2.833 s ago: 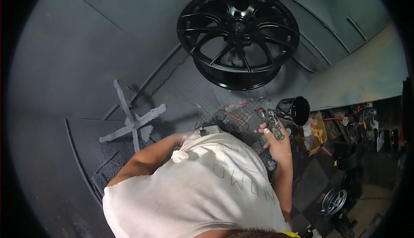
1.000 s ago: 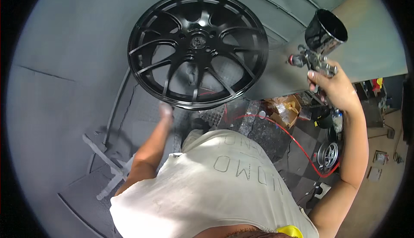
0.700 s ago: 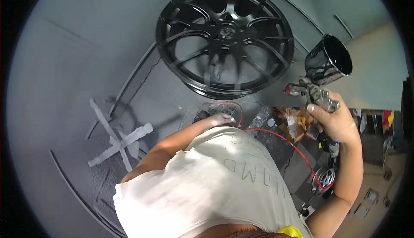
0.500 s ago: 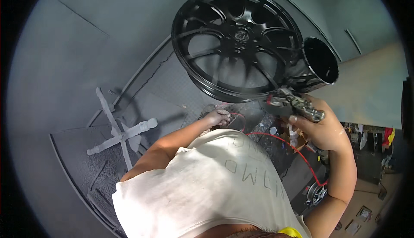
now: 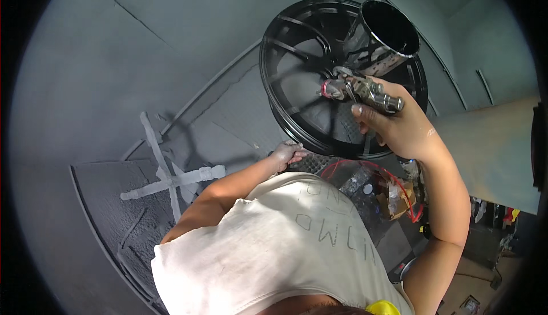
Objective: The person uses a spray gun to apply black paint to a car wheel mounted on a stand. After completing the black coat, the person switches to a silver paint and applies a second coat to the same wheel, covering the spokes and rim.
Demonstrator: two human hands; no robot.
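1. Gun (image 5: 365, 89): in front of wheel (image 5: 327, 63), right of its hub; right hand (image 5: 408, 123) grip clamped round handle.
2. Left hand (image 5: 288, 153): at wheel's lower rim, fingers part-curled; can't tell if it's holding.
3. Gun likely rigid, top-heavy with cup (image 5: 374, 46); hold handle. Wheel likely heavy; take underside.

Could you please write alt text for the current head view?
A person's right hand holds a spray gun with a black-streaked cup in front of a black multi-spoke wheel. The left hand is by the wheel's lower edge, contact unclear; a grey cross-shaped frame is at left.
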